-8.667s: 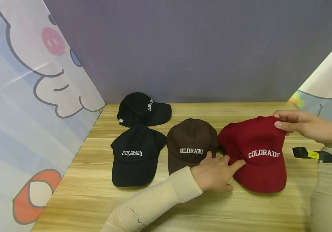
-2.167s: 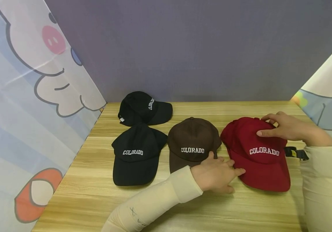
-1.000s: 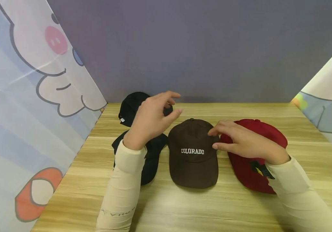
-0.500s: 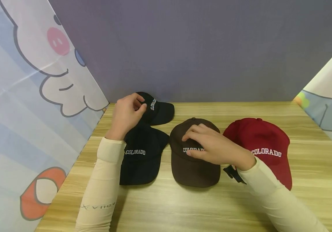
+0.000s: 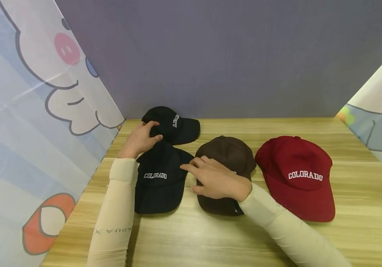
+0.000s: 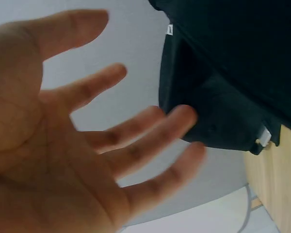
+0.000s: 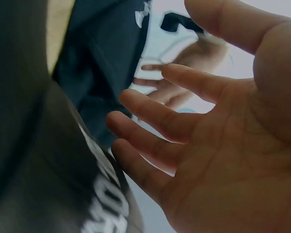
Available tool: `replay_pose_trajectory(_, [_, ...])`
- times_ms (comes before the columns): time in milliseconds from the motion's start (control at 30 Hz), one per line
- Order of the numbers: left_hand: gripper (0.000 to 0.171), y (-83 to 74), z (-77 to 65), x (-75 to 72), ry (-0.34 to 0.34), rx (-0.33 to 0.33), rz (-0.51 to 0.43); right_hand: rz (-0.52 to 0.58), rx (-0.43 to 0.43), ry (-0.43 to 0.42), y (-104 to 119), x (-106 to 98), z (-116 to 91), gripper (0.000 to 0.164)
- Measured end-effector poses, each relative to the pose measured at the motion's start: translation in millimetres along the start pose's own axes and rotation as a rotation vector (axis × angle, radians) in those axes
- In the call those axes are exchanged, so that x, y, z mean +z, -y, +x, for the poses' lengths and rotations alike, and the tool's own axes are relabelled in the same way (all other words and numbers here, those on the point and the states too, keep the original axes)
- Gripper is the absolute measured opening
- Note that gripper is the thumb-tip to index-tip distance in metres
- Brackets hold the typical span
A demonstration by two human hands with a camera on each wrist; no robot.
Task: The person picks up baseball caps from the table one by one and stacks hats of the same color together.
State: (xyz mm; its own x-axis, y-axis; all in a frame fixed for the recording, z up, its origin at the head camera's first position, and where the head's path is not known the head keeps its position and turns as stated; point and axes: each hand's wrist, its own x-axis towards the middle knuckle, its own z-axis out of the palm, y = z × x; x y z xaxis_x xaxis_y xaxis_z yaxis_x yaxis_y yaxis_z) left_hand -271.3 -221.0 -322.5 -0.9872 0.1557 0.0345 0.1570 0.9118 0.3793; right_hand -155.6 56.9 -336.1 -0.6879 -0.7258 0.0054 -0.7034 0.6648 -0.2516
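Four "COLORADO" caps sit on the table. My left hand (image 5: 140,140) hovers with spread fingers by the crown of the rear black cap (image 5: 170,129); a gap shows between its fingers and the dark cloth (image 6: 218,111) in the left wrist view. Just in front lies the other black cap (image 5: 159,194), brim toward me. Over the brown cap (image 5: 223,146) hangs my right hand (image 5: 219,181), hiding most of its lettering. Its fingers (image 7: 155,114) are loosely extended, holding nothing, and point at the front black cap. The red cap (image 5: 297,155) stands at the right, untouched.
The caps rest on a wood-grain tabletop (image 5: 191,241) before a grey back panel (image 5: 227,59). Cartoon-printed curtains (image 5: 27,137) border the left side, with a similar print (image 5: 381,111) at the right. The front row runs black, brown, red, with the second black cap behind.
My right hand has let go of the red cap's crown and moved left over the brown cap. My left hand has left the brown and red caps for the black ones.
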Motion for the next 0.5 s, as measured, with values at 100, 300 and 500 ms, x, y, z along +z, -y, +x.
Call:
replay_pose_trajectory(100, [0.064, 6.2, 2.8, 1.0, 0.091, -0.025, -0.018, -0.033, -0.009, 0.047, 4, 10, 5, 0.068])
replay_pose_trajectory(300, [0.069, 17.8, 6.6, 3.3, 0.185, -0.015, -0.039, -0.046, 0.000, 0.113, 6, 21, 10, 0.070])
replay_pose_trajectory(500, [0.065, 22.5, 9.5, 6.9, 0.249, 0.008, -0.038, -0.031, 0.004, 0.166, 5, 22, 10, 0.074])
